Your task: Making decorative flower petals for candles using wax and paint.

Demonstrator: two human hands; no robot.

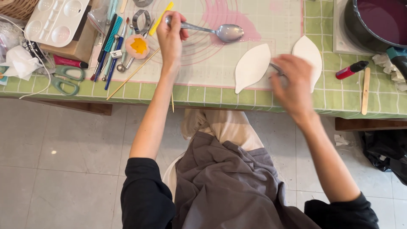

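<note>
My left hand (171, 37) grips the handle of a metal spoon (224, 32), whose bowl hangs over a pink-marked translucent mat (203, 51). My right hand (291, 85) is blurred and holds a thin metal tool (275, 68) between two white leaf-shaped clay pieces. The left leaf (252, 67) lies just left of the hand. The right leaf (308, 51) is partly hidden behind it.
The table has a green checked cloth (203, 91). At the left lie a white palette (57, 20), several modelling tools (109, 46), green scissors (67, 79), a pink disc with a yellow centre (137, 46) and a long skewer (132, 74). A dark pot (375, 23), a red tube (351, 70) and a wooden stick (365, 90) lie right.
</note>
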